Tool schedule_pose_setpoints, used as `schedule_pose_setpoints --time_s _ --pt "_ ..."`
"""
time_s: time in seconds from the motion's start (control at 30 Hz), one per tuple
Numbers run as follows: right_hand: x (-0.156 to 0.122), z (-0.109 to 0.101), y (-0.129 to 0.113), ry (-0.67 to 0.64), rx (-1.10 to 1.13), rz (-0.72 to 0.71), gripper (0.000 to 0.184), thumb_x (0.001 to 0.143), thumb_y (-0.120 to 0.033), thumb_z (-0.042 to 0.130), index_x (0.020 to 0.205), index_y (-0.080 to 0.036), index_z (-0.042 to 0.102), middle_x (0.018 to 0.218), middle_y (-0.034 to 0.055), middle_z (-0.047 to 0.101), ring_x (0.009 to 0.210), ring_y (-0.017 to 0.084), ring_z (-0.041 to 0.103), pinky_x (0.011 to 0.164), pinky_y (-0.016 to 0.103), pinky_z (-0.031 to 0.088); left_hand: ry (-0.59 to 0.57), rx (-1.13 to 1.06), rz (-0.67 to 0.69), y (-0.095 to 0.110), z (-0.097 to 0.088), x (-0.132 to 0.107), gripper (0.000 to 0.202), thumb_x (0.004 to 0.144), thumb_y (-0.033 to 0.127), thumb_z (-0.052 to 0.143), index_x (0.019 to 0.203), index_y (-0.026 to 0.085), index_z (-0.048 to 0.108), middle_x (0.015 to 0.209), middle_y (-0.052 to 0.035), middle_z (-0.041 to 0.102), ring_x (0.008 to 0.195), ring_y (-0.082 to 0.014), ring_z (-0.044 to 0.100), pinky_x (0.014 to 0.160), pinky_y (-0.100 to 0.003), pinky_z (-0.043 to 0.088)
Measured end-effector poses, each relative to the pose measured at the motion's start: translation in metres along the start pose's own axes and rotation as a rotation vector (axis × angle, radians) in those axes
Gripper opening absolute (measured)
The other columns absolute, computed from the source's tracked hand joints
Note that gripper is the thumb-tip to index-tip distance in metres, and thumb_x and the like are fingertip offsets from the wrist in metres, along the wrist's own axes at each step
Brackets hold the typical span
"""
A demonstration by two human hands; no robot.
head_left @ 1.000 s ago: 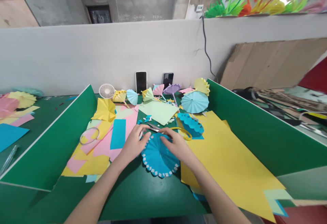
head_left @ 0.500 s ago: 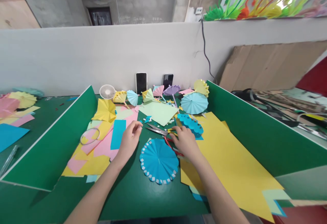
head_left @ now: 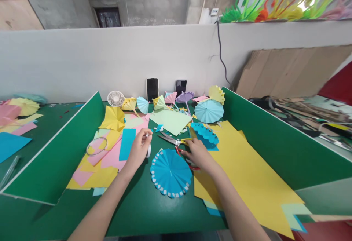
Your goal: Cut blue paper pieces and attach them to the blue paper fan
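Mid-frame on the green table (head_left: 143, 211): left hand (head_left: 139, 149) curled around something small and white (head_left: 149, 149), looks like a tape roll but hard to say for sure. Right hand (head_left: 198, 153) resting on the scissors (head_left: 176, 142), fingers bent over the red and yellow handles, can't tell if actually through the loops; blades slightly apart, pointing toward upper left. Blue pleated disc (head_left: 171, 173) with white squares round its edge lying flat just below and between the two hands, neither touching it as far as visible. Big yellow sheet (head_left: 247, 182) spreading to lower right, under the right wrist. Pink and yellow paper pile (head_left: 101, 164) left of the left hand, clear ring (head_left: 96, 146) on top of it. Further back, near frame centre: pale green sheet (head_left: 170, 120), bunch of little paper umbrellas (head_left: 209, 109), small white fan (head_left: 115, 98), two phones (head_left: 152, 88) leaning on the wall.
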State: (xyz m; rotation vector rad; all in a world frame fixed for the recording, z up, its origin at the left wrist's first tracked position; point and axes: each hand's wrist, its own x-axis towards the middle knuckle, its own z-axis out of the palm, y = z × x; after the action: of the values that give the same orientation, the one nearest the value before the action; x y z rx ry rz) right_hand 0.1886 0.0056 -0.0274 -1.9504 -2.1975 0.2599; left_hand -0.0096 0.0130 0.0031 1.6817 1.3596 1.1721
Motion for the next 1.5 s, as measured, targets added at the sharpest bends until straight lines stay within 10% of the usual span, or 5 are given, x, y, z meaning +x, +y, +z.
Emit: schedule_pose_setpoints --time_s 0.53,0.87,1.5 --pt "-0.002 -0.009 -0.012 0.022 0.31 0.17 0.045 0.066 -0.046 0.053 0.094 -0.014 0.04 0.076 0.0096 0.059 0.068 0.022 0.057 0.049 0.024 0.034 0.093 -0.108 -0.08 0.0 0.0 -0.001 0.018 0.072 0.026 0.041 0.088 0.02 0.047 0.072 0.0018 0.046 0.067 -0.0088 0.051 0.064 -0.021 0.043" --pt "-0.005 -0.008 -0.013 -0.076 0.662 -0.151 0.039 0.062 -0.049 0.056 0.074 -0.021 0.032 0.06 -0.0066 0.04 0.051 0.009 0.034 0.046 0.021 0.03 0.013 -0.249 -0.136 0.002 0.002 -0.001 0.048 0.068 0.025 0.049 0.115 0.018 0.041 0.065 0.0026 0.054 0.069 -0.011 0.057 0.07 -0.025 0.045" --pt "-0.008 -0.009 -0.017 -0.191 0.723 -0.163 0.04 0.062 -0.045 0.057 0.068 -0.022 0.024 0.057 -0.0083 0.036 0.051 0.008 0.032 0.045 0.019 0.025 -0.066 -0.357 -0.209 0.008 0.01 -0.006 0.06 0.067 0.011 0.047 0.123 0.018 0.029 0.064 0.0045 0.057 0.066 -0.0099 0.058 0.071 -0.023 0.044"
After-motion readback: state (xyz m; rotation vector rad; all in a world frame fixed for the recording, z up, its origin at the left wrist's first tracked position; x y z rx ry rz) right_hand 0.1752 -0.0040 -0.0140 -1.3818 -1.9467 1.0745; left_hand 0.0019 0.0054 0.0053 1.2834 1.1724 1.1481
